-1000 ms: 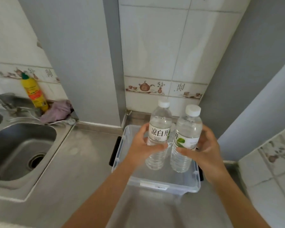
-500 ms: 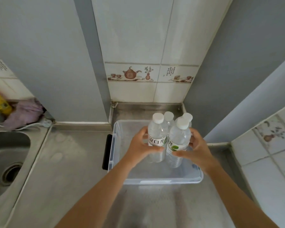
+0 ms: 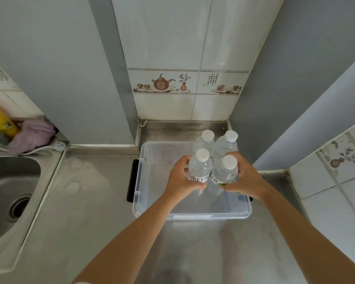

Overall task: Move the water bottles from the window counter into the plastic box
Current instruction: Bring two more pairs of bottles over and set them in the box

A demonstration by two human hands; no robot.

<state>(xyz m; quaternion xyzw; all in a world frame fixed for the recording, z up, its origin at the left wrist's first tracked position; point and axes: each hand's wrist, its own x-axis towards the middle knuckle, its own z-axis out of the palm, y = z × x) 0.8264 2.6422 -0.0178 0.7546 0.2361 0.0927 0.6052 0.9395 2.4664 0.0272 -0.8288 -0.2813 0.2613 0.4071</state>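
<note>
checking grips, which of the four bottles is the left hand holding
The front-left bottle; the left hand grips it. The right hand grips the front-right bottle; the back two bottles stand untouched.

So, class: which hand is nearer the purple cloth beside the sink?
Left. The left hand holds a bottle over the box, closer to the cloth; the right hand is farther right.
</note>
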